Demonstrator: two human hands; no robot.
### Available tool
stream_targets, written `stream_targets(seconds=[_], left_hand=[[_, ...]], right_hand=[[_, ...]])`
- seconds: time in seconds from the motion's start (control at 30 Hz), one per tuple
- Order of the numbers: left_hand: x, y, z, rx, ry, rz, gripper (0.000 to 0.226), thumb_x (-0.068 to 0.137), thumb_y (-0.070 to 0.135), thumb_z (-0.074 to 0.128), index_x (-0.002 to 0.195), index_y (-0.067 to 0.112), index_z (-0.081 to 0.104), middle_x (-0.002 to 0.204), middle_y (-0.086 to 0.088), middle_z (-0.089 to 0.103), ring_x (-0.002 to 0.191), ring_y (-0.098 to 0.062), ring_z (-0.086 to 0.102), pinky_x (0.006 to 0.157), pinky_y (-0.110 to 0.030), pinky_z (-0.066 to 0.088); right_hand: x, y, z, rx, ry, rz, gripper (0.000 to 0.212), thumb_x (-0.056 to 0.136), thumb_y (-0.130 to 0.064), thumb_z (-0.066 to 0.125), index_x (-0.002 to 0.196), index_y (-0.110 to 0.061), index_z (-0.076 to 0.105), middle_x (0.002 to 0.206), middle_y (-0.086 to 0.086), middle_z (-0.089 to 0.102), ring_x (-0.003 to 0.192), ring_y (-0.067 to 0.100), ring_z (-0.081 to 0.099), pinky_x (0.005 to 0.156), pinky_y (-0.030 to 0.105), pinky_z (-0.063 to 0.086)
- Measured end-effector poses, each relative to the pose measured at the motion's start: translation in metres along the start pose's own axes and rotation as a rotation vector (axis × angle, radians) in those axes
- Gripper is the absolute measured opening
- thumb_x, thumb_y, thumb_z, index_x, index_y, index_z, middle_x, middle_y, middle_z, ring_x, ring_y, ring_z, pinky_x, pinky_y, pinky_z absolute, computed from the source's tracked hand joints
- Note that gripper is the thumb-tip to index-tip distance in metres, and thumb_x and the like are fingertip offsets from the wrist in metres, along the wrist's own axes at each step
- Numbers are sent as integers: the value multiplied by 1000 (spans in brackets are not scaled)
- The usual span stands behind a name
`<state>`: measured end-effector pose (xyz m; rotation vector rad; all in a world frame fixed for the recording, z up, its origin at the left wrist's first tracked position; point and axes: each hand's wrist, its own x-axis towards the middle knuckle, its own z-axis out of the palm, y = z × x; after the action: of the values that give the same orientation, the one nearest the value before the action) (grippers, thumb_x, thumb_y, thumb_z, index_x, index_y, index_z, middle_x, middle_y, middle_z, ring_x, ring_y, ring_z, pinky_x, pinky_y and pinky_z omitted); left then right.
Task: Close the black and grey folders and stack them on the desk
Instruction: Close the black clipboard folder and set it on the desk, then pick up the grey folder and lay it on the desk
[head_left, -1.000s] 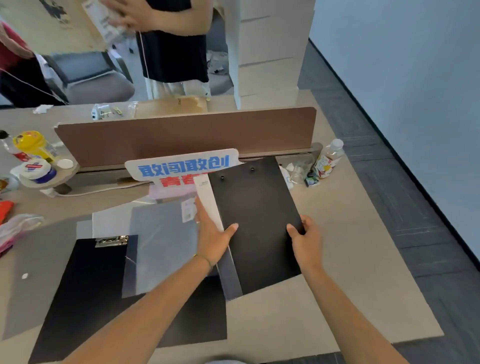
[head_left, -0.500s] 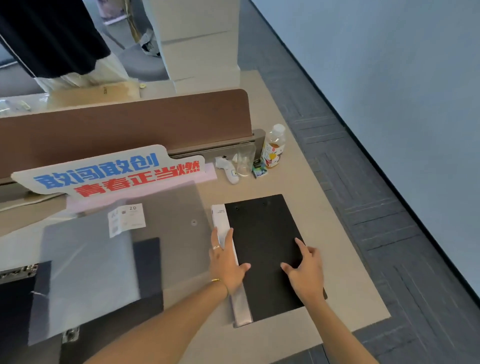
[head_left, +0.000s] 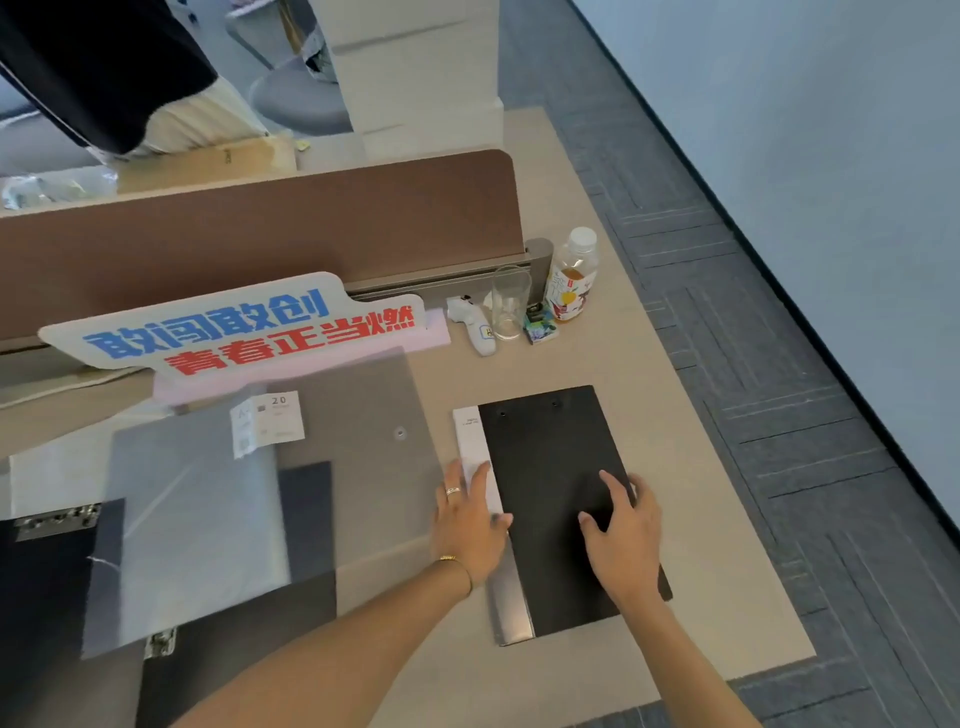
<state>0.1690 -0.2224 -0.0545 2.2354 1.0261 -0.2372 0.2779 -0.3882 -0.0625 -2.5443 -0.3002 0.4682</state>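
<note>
closed folder (head_left: 550, 499) flat on desk (head_left: 727, 519), R side | both hands on it | open folders (head_left: 218, 519) to its L | bottle (head_left: 571, 280), glass (head_left: 510, 301) behind, by divider (head_left: 260, 234)

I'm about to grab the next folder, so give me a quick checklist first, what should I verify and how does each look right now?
1. Black folder closed and flat on the desk: ok.
2. Left hand and right hand both rest flat on it, gripping nothing: ok.
3. Grey folder closed: not ok, its translucent cover lies spread open.
4. Folders stacked: not ok.
5. Glass and bottle stand apart from the black folder: ok.
6. Clip at left shut: cannot tell.
</note>
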Motion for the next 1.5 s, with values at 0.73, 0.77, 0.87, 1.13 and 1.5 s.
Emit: stream_targets(seconds=[0.73,0.77,0.87,1.13,1.5], left_hand=[[-110,-228,-177,-264,302,-237,59,95,10,53,147,34,37,151,5,36,130,-17,46,108,-29,45],[-113,-234,-180,-254,296,-234,59,95,9,53,147,33,38,151,5,36,130,-17,46,108,-27,44],[-118,-248,-188,-244,270,-235,58,95,5,52,147,30,40,150,5,35,134,-16,43,109,-23,38],[-108,-270,-193,-387,196,-284,55,97,5,52,145,30,42,153,3,37,138,-21,45,115,-30,36],[-59,-244,-230,-596,215,-289,43,105,31,40,148,31,36,140,-4,55,111,-26,62,90,-33,55]], right_hand=[[-120,-217,164,28,-504,-557,88,80,-22,74,154,-32,27,157,-2,29,145,18,31,116,36,35],[-122,-219,176,-78,-534,-587,93,79,-24,74,155,-34,21,161,-2,22,148,21,27,117,37,35],[-124,-217,201,-321,-556,-588,100,79,-25,72,157,-34,11,166,2,11,150,29,18,120,41,28],[-128,-224,212,-453,-364,-701,72,88,-30,63,153,-24,34,160,7,37,137,34,46,102,46,49],[-156,-279,162,-15,-122,-701,47,97,-13,50,144,-11,52,137,8,64,116,28,67,96,36,53]])
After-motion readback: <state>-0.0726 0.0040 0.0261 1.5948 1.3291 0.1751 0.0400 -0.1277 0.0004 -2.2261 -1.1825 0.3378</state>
